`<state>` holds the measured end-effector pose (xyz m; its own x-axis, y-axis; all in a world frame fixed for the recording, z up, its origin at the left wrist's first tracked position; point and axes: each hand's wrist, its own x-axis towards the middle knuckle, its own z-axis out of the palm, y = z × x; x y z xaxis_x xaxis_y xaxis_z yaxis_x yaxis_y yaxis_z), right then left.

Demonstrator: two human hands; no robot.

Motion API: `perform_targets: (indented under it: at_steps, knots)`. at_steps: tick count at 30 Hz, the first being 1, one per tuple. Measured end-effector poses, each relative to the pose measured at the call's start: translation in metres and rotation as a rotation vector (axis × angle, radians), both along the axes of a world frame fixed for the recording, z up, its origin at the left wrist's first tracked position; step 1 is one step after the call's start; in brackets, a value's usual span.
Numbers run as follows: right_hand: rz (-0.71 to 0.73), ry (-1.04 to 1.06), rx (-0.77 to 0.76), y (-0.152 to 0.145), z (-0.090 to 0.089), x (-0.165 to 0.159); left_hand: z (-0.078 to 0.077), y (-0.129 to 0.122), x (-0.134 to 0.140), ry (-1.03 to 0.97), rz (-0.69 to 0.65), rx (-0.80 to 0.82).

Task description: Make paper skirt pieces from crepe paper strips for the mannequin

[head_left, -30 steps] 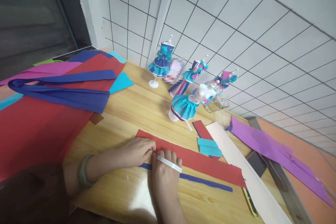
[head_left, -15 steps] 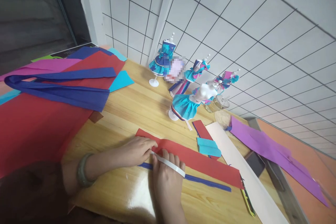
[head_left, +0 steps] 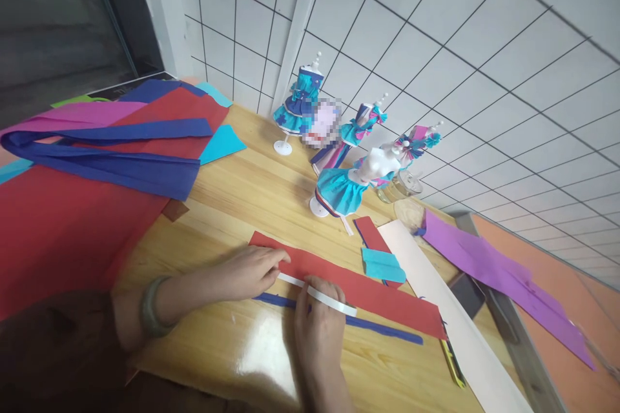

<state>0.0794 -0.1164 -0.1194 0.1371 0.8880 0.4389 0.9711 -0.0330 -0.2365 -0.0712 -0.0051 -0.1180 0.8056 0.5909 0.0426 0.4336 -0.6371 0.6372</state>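
A long red paper strip [head_left: 378, 297] lies across the wooden table in front of me. My left hand [head_left: 259, 268] presses its left end down, fingers together and bent. Along the near edge of the red paper runs a narrow white tape strip [head_left: 334, 303]; its left part lies flat between my hands. My right hand [head_left: 322, 319] is closed on the tape, with the free end curving over the backs of the fingers. Beneath the right hand passes a thin dark blue strip [head_left: 387, 330] on the table, partly hidden. The right fingertips are out of sight.
Small mannequins in paper dresses, one in turquoise [head_left: 341, 190], stand at the back. Large coloured sheets, including red paper [head_left: 72, 232], cover the left. A yellow cutter [head_left: 453, 364], a pale strip [head_left: 450, 310], a turquoise piece [head_left: 382, 264] and purple paper [head_left: 498, 284] lie right.
My right hand has slid rightward along the red paper, leaving more of the white tape lying flat behind it. My left hand stays at the left end. The view has shifted slightly.
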Motion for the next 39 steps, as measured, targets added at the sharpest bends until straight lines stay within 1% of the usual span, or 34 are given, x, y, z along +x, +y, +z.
perform_targets:
  at_steps: [2,5,10,17,22,26,33,39]
  knots:
    - [0.004,0.003,0.004,-0.001,0.001,0.001,0.001,0.000,0.000,0.001,0.003,-0.016]
    - [-0.025,0.004,-0.027,-0.002,0.001,0.003,0.002,0.000,0.001,0.003,-0.004,-0.022]
    - [-0.053,0.007,-0.083,-0.002,0.000,0.009,0.001,-0.001,0.000,-0.010,-0.039,0.015]
    - [-0.085,0.046,-0.042,-0.005,-0.006,0.015,0.006,-0.003,-0.001,0.036,-0.090,0.060]
    - [-0.127,0.039,-0.084,-0.009,-0.008,0.021,0.010,-0.004,-0.002,0.050,-0.091,0.079]
    - [-0.139,0.011,-0.096,-0.010,-0.007,0.025,0.008,-0.004,-0.001,0.050,-0.104,0.085]
    - [-0.136,-0.035,-0.083,-0.011,-0.009,0.029,0.004,-0.006,-0.003,0.084,-0.128,0.176]
    - [-0.153,-0.118,-0.090,-0.011,-0.008,0.029,0.008,-0.008,-0.004,0.110,-0.160,0.259]
